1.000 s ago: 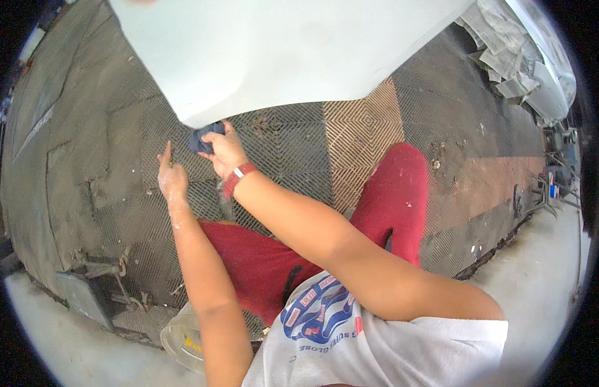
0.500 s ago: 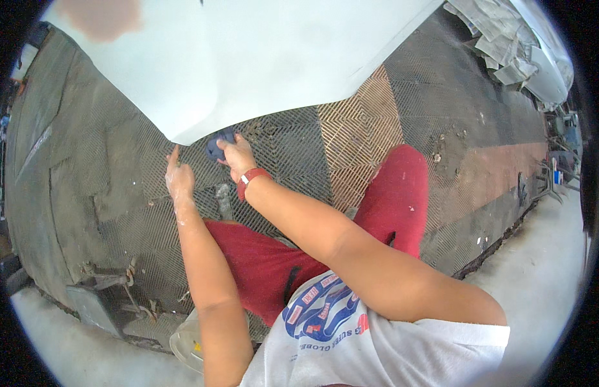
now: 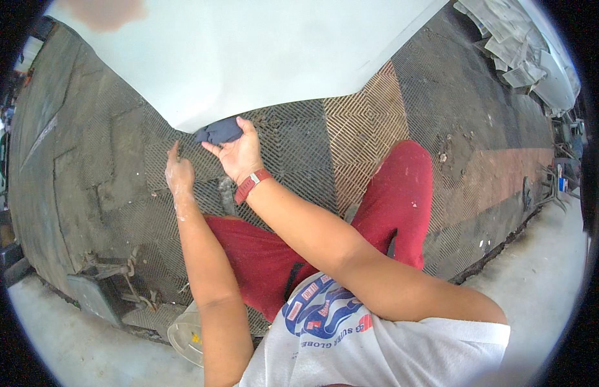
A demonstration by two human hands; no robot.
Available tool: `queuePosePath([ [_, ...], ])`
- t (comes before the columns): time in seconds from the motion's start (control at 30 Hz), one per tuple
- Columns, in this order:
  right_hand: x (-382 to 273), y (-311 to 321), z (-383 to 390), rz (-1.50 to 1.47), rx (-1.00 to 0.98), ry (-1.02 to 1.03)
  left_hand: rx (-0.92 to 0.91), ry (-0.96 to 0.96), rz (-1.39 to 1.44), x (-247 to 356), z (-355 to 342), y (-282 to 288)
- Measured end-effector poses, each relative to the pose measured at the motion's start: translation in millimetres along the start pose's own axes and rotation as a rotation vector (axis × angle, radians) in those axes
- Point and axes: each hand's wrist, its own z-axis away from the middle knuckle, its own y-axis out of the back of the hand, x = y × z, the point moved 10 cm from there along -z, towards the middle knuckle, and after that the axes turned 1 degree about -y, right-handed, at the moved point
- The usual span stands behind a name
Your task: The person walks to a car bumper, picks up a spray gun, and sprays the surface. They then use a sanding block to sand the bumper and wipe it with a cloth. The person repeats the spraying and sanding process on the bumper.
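Note:
A large white panel (image 3: 248, 58), curved like car bodywork, fills the top of the view and narrows to a low corner. Just under that corner, my right hand (image 3: 241, 153) grips a dark blue-grey, creased pad (image 3: 222, 131), cloth or abrasive sheet, I cannot tell which. The pad lies close along the panel's lower edge; its far side is partly hidden. My left hand (image 3: 179, 173) is a little below the corner, apart from the panel. Its index finger points up, the other fingers are loosely bent, and nothing shows in it. Whitish residue covers that hand and wrist.
Dark ribbed matting (image 3: 293, 138) with a tan strip (image 3: 367, 122) covers the floor. A clear plastic bucket (image 3: 186, 335) stands by my left arm, near a grey metal stand (image 3: 96, 300). Paper-covered white bodywork (image 3: 525, 51) is at the upper right. A brownish patch (image 3: 106, 13) marks the panel.
My right hand has turned palm up, and more of the dark pad now shows, spread along the panel's edge. My left fingertip has come away from the panel's corner.

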Motion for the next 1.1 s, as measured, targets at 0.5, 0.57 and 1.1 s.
queuePosePath([
  [0.5, -63.9, 48.7, -9.2, 0.498, 0.179, 0.079, -0.046, 0.031, 0.031, 7.4, -8.0, -17.3],
  [0.57, -64.0, 51.4, -9.6, 0.485, 0.21, 0.127, -0.029, 0.032, 0.035, 6.6, -6.9, -14.2],
  [1.1, -77.6, 58.6, -7.5, 0.283, 0.126, 0.293, 0.085, -0.064, -0.04, -28.0, -18.0, -14.1],
])
